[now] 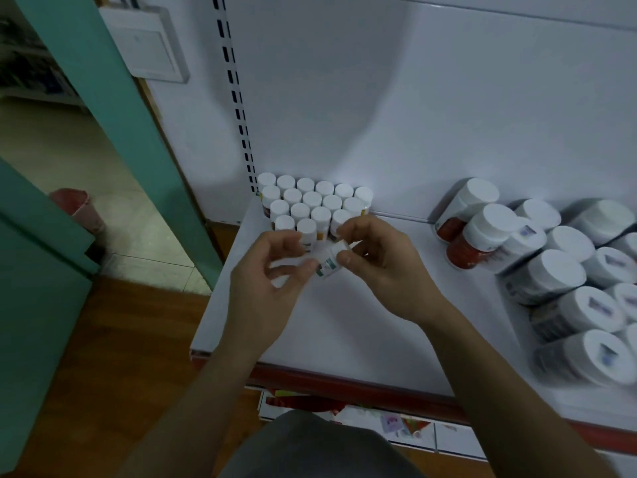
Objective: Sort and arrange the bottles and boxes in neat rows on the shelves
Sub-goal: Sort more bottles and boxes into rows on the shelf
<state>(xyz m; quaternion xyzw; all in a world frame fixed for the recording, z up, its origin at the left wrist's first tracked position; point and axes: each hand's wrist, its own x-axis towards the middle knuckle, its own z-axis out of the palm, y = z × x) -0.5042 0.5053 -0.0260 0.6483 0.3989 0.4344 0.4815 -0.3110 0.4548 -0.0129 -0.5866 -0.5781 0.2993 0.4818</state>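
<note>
A small white-capped bottle (330,262) with a green-and-white label lies tilted between my hands, above the white shelf (344,322). My right hand (379,267) pinches it by thumb and fingers. My left hand (272,281) touches its lower end with curled fingertips. Just behind them, several matching small bottles (310,205) stand in tight rows at the shelf's back left corner.
Larger white-lidded jars (568,288) crowd the right side of the shelf, two red-labelled ones (475,229) leaning at the back. The shelf's red front edge (344,381) runs below my arms. Boxes (396,422) sit on a lower shelf. A green door frame (113,108) stands left.
</note>
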